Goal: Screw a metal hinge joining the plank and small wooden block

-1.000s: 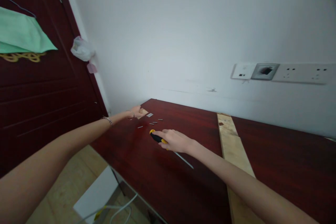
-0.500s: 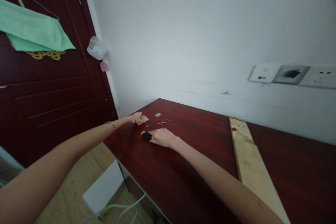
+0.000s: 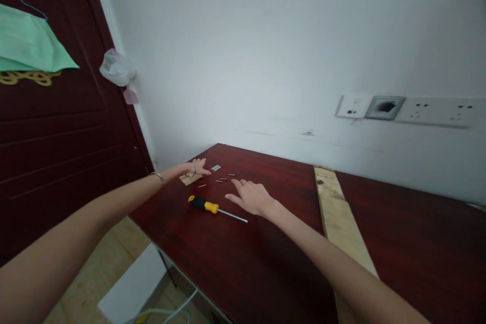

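A screwdriver (image 3: 211, 207) with a black and yellow handle lies on the dark red table (image 3: 243, 258), its shaft pointing right. My right hand (image 3: 253, 197) is just beyond the shaft, fingers apart and holding nothing. Farther off, my left hand (image 3: 199, 166) reaches over a thin light-brown piece (image 3: 190, 179), fingers stretched out and thumb spread. Between the hands lie several screws (image 3: 224, 178), thin and silvery. A small metal hinge (image 3: 216, 167), or similar flat plate, rests close to my left fingertips.
A long wooden board (image 3: 343, 212) lies across the table on the right. Behind stands a white wall with sockets (image 3: 417, 110). To the left is a dark red door (image 3: 56, 126). Below the table edge are a white box (image 3: 132, 283) and cables (image 3: 182, 309).
My right hand has let go of the screwdriver and moved right and away from it. My left hand has shifted off the brown piece toward the hinge. The view has turned right.
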The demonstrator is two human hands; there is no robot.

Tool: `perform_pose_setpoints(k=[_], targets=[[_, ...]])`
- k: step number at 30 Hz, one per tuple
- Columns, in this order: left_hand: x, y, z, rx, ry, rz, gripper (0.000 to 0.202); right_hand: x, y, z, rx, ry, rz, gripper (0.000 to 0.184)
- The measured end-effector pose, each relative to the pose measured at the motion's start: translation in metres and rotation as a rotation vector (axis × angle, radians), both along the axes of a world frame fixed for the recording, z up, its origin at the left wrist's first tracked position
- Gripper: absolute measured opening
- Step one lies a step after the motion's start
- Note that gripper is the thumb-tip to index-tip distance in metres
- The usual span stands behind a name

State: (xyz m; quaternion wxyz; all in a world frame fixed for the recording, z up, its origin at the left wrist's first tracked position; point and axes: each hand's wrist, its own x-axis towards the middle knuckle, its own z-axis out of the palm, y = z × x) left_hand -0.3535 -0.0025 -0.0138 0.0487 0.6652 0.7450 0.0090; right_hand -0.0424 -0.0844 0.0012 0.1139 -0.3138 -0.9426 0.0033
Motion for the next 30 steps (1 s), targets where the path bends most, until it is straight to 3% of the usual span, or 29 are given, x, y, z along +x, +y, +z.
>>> perform_pose_setpoints(k=[4, 8, 13, 18, 21, 25, 30], targets=[[0.052, 0.037, 0.012, 0.013, 0.061, -0.137, 0.089, 0.077, -0.004, 0.003, 0.059, -0.056, -0.451, 0.074], [0.126, 0.064, 0.018, 0.08, 0.132, -0.385, 0.091, 0.149, -0.026, -0.015, 0.092, -0.144, -0.663, 0.093], [0.237, 0.083, 0.011, 0.183, 0.449, -0.842, 0.09, 0.187, -0.067, -0.036, -0.055, -0.228, -0.98, 0.091], [0.347, 0.097, -0.008, 0.258, 0.516, -1.148, 0.093, 0.188, -0.091, -0.037, -0.137, -0.158, -1.005, 0.094], [0.395, 0.098, -0.017, 0.252, 0.48, -1.273, 0.082, 0.19, -0.098, -0.035, -0.174, -0.107, -0.987, 0.093], [0.431, 0.093, -0.025, 0.337, 0.433, -1.372, 0.053, 0.192, -0.105, -0.036, -0.187, -0.03, -0.975, 0.086], [0.445, 0.092, -0.03, 0.338, 0.435, -1.418, 0.044, 0.19, -0.106, -0.039, -0.181, 0.044, -0.991, 0.079]])
